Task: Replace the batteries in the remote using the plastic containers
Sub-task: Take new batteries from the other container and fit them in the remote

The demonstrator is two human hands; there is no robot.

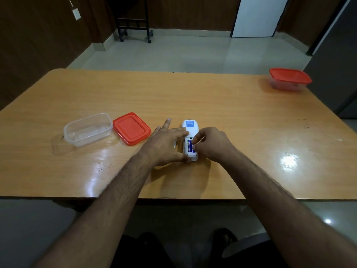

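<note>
Both hands work on the remote (pixel 190 139), which lies face down on the wooden table (pixel 231 113), near its front edge and a little right of the open containers. The left hand (pixel 164 144) is spread wide and flat; it presses the remote's left side to keep it steady, and grips nothing. The right hand (pixel 209 145) has its fingertips (pixel 195 144) pinched narrowly on a blue battery (pixel 190 147) in the open compartment. Whether the battery goes in or comes out, I cannot tell.

The risk, I think, is that the spring pushes the battery out and it rolls on the glossy table. Pressing at an angle could also bend a contact or shift the remote.

The remote's long axis runs away from the person, with the battery compartment at the near end and the blue label (pixel 190 123) at the far end.

The clear empty container (pixel 87 129) and its red lid (pixel 131 130) sit to the left; a closed container (pixel 289 79) stands at the far right corner.
</note>
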